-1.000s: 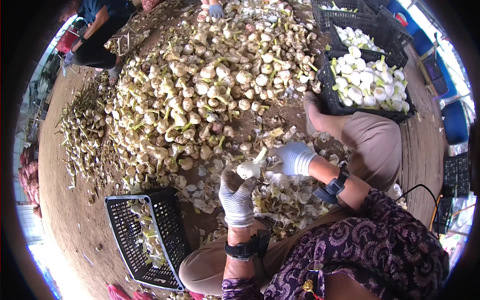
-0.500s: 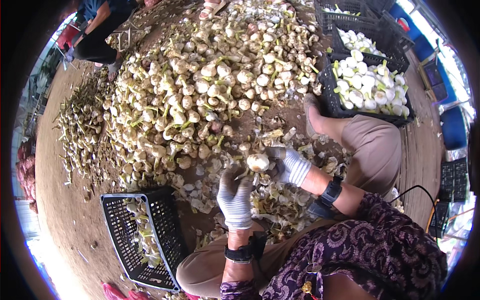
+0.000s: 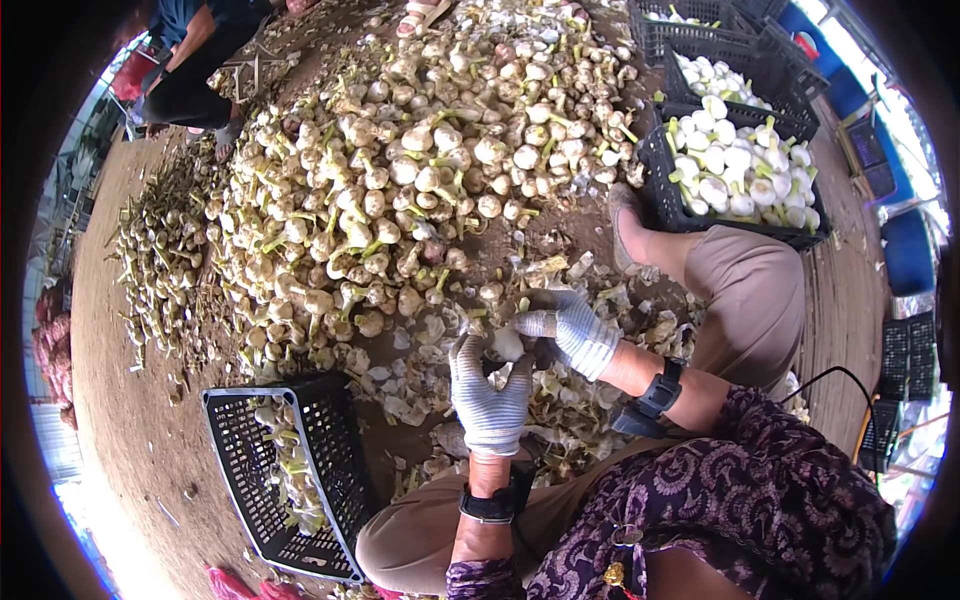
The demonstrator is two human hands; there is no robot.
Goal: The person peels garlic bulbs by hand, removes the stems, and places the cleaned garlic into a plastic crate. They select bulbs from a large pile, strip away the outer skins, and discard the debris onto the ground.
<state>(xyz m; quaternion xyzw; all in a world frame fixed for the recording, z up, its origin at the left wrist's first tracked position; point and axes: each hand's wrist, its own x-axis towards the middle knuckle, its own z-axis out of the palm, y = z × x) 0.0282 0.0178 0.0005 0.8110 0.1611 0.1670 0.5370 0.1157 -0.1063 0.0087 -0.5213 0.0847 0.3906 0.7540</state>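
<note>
A pale garlic bulb (image 3: 507,345) is held between my two gloved hands, above a litter of papery skins. My left hand (image 3: 490,395), in a striped white glove with dirty fingertips, is closed on the bulb's left side. From the right, my right hand (image 3: 575,332) grips the same bulb, its fingers bent over the top and its thumb partly hidden. Just beyond my hands rises a big heap of unpeeled garlic (image 3: 400,170) with green and dry stem stubs. Loose garlic skins (image 3: 570,405) lie beneath and around my hands.
Black crates of clean white garlic (image 3: 740,170) stand at the far right, beside my foot. A tilted black crate (image 3: 285,480) with trimmed stalks is at my near left. Another person (image 3: 195,65) sits at the far left. A smaller garlic pile (image 3: 160,260) lies left of the heap.
My left hand has moved slightly right and up, its fingers closing in around the bulb. My right hand has turned over the bulb, which now sits lower and more covered.
</note>
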